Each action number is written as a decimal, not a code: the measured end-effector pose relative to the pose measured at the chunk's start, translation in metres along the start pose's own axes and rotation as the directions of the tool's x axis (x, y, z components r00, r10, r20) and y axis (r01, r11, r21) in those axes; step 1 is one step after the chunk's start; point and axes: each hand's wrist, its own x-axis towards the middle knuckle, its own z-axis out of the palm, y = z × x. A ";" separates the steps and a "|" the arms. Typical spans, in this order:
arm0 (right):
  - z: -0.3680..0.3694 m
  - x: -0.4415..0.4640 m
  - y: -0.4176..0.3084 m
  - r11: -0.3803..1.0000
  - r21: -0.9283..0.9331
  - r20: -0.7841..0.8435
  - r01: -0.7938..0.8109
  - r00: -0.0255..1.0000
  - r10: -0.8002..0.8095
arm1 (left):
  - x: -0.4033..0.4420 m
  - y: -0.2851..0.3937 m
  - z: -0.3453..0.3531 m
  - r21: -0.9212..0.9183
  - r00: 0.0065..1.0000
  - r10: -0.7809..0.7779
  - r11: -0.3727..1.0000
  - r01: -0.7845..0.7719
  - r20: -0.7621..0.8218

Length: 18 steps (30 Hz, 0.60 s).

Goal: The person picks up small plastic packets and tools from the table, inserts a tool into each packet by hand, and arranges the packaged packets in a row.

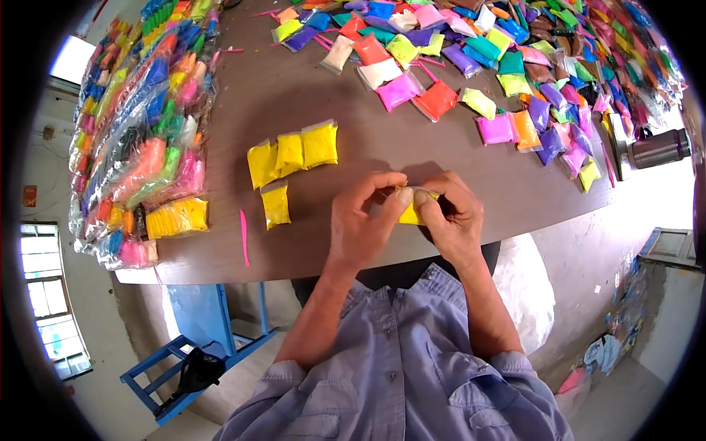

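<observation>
We see, lower left, blue chair (197, 312), black item (200, 369) lying on it; far left, paned window (53, 294) below red sign (29, 195); far right, metal cylinder (662, 148) catches our eye.

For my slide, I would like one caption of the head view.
Left hand and right hand hold a yellow packet over a brown table, near four loose yellow packets.

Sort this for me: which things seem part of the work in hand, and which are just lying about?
Likely part of it:
yellow packet, held between left hand and right hand
four matching yellow packets, perhaps

Apparently just lying about:
pink stick
loose mixed-colour packets
bagged bundles at the left
metal cylinder at the right
</observation>
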 end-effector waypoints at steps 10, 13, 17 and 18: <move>-0.005 -0.004 -0.001 1.000 0.024 0.030 0.000 1.000 -0.001 | 0.009 0.008 -0.013 -0.103 0.994 -0.091 0.991 0.084 -0.065; -0.016 -0.011 0.000 0.995 0.081 0.012 -0.062 0.998 0.061 | 0.014 0.015 -0.021 0.057 0.999 0.045 0.997 -0.045 -0.003; -0.029 -0.016 -0.007 0.965 0.222 -0.040 -0.140 0.987 0.153 | 0.013 0.018 -0.011 0.105 0.999 0.009 0.994 -0.015 0.053; -0.034 -0.018 -0.006 0.967 0.216 -0.053 -0.138 0.987 0.153 | 0.013 0.020 -0.007 0.092 0.998 -0.018 0.996 0.012 0.063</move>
